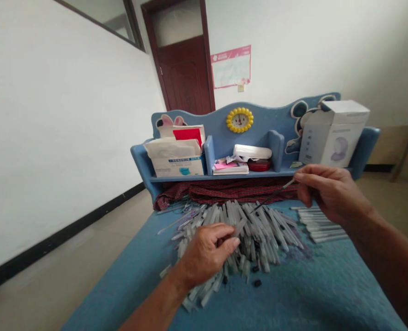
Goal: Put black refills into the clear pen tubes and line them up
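Observation:
Between the fingertips of my right hand is one end of a thin dark pen refill. It slants down to the left, its far end above the pile. My left hand is closed at the near left of the pile, thumb and forefinger pinching a translucent pen barrel. Under and around that hand lies a loose heap of clear pen barrels, with small dark pieces among them. Below my right hand, a row of pen refills lies side by side, partly hidden by the wrist.
Behind the heap, a blue shelf carries a mask box, papers, a white box and a yellow flower-shaped clock. Red checked cloth is bunched beneath it. A small black piece lies on the blue tabletop.

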The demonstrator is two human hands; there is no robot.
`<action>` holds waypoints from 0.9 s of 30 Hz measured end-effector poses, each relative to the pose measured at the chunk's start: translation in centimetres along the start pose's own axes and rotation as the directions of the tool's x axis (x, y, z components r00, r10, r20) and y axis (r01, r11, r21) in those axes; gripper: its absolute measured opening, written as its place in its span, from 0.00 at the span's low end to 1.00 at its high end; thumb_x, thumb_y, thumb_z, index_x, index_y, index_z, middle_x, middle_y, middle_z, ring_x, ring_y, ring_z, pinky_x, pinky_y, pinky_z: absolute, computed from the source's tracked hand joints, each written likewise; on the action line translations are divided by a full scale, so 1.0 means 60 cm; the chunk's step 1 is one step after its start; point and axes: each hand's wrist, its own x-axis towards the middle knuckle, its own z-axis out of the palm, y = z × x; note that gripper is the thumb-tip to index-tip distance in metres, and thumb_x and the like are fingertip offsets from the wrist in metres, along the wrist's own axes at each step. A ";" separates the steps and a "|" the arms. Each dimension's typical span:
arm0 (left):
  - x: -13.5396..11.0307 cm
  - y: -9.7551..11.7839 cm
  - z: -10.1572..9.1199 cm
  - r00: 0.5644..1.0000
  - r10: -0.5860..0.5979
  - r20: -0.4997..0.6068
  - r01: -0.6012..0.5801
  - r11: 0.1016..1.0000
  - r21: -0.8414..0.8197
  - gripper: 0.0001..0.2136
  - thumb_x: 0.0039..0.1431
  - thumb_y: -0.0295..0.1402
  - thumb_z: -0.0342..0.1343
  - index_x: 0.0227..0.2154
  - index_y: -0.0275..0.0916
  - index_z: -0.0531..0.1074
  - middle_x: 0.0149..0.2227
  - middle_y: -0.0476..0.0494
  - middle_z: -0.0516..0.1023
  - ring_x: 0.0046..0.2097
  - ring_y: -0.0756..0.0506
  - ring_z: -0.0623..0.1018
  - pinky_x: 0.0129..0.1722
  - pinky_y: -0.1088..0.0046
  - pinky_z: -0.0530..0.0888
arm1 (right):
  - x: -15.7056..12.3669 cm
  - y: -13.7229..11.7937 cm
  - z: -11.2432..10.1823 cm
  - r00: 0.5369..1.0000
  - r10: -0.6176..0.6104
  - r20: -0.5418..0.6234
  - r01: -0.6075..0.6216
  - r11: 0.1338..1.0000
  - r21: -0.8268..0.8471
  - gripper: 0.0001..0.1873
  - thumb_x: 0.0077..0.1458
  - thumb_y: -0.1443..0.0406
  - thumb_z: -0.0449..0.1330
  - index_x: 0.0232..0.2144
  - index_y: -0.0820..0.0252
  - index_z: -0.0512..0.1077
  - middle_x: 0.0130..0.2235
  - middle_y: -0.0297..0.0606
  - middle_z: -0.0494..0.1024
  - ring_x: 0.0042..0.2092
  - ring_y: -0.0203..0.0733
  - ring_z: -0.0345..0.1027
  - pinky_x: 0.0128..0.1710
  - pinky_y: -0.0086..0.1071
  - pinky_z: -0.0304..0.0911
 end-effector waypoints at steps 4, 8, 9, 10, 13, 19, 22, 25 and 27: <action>0.000 0.000 0.004 1.000 0.011 0.021 -0.012 0.999 0.049 0.12 0.59 0.31 0.50 0.20 0.36 0.65 0.22 0.53 0.61 0.27 0.52 0.65 0.28 0.76 0.58 | -0.001 -0.004 0.004 1.000 0.002 0.012 -0.002 0.999 -0.033 0.08 0.46 0.64 0.61 0.19 0.59 0.70 0.12 0.30 0.67 0.14 0.31 0.55 0.14 0.26 0.47; 0.001 0.003 0.005 0.999 0.005 0.040 -0.008 0.997 0.073 0.11 0.59 0.31 0.49 0.21 0.36 0.67 0.22 0.52 0.62 0.27 0.51 0.66 0.28 0.76 0.59 | -0.006 -0.011 0.012 0.999 0.031 0.027 -0.029 0.995 -0.091 0.10 0.46 0.62 0.61 0.17 0.59 0.68 0.11 0.31 0.66 0.13 0.30 0.53 0.15 0.27 0.47; 0.001 0.004 0.005 0.999 0.006 0.048 -0.009 0.997 0.074 0.11 0.59 0.31 0.49 0.21 0.36 0.67 0.22 0.52 0.62 0.27 0.51 0.66 0.27 0.76 0.59 | -0.006 -0.011 0.013 0.999 0.039 0.033 -0.035 0.994 -0.103 0.11 0.46 0.62 0.61 0.17 0.59 0.67 0.11 0.31 0.66 0.13 0.30 0.53 0.15 0.27 0.47; 0.001 0.005 0.005 0.998 0.007 0.055 -0.011 0.997 0.073 0.11 0.59 0.31 0.49 0.21 0.37 0.67 0.22 0.51 0.63 0.26 0.51 0.66 0.27 0.76 0.59 | -0.007 -0.011 0.015 0.998 0.042 0.040 -0.038 0.993 -0.112 0.11 0.46 0.61 0.61 0.17 0.59 0.67 0.11 0.31 0.66 0.13 0.30 0.53 0.15 0.27 0.47; 0.001 0.007 0.006 0.997 0.007 0.071 -0.011 0.998 0.058 0.11 0.58 0.30 0.50 0.21 0.36 0.67 0.22 0.51 0.63 0.26 0.51 0.66 0.27 0.76 0.59 | -0.008 -0.007 0.017 0.996 0.055 0.075 -0.043 0.988 -0.147 0.12 0.46 0.59 0.60 0.18 0.60 0.68 0.12 0.31 0.67 0.14 0.31 0.55 0.16 0.27 0.49; 0.000 0.009 0.007 0.996 -0.013 0.083 0.014 1.000 -0.013 0.11 0.57 0.30 0.50 0.20 0.36 0.67 0.21 0.52 0.61 0.25 0.52 0.65 0.26 0.76 0.58 | -0.017 0.007 0.040 0.969 0.159 0.188 -0.124 0.975 -0.187 0.12 0.49 0.58 0.59 0.21 0.61 0.70 0.11 0.30 0.66 0.14 0.30 0.53 0.15 0.26 0.48; -0.001 0.009 0.009 0.995 -0.042 0.093 0.047 0.997 -0.052 0.11 0.58 0.31 0.50 0.21 0.36 0.67 0.21 0.53 0.60 0.26 0.52 0.64 0.26 0.77 0.58 | -0.028 0.016 0.062 0.934 0.220 0.281 -0.160 0.962 -0.222 0.12 0.49 0.58 0.58 0.23 0.62 0.71 0.11 0.28 0.65 0.14 0.29 0.53 0.14 0.24 0.47; -0.002 0.009 0.012 0.992 -0.079 0.102 0.087 0.993 -0.082 0.11 0.58 0.32 0.50 0.22 0.36 0.68 0.22 0.53 0.60 0.26 0.52 0.63 0.26 0.77 0.58 | -0.038 0.021 0.079 0.875 0.246 0.418 -0.125 0.947 -0.295 0.13 0.52 0.59 0.56 0.26 0.65 0.72 0.12 0.27 0.65 0.14 0.29 0.54 0.15 0.23 0.48; -0.002 0.010 0.013 0.990 -0.101 0.099 0.112 0.988 -0.111 0.11 0.57 0.33 0.50 0.21 0.36 0.68 0.21 0.53 0.59 0.26 0.52 0.62 0.26 0.76 0.57 | -0.041 0.021 0.082 0.851 0.231 0.471 -0.070 0.940 -0.335 0.15 0.54 0.59 0.54 0.28 0.65 0.73 0.13 0.27 0.64 0.15 0.29 0.55 0.15 0.22 0.49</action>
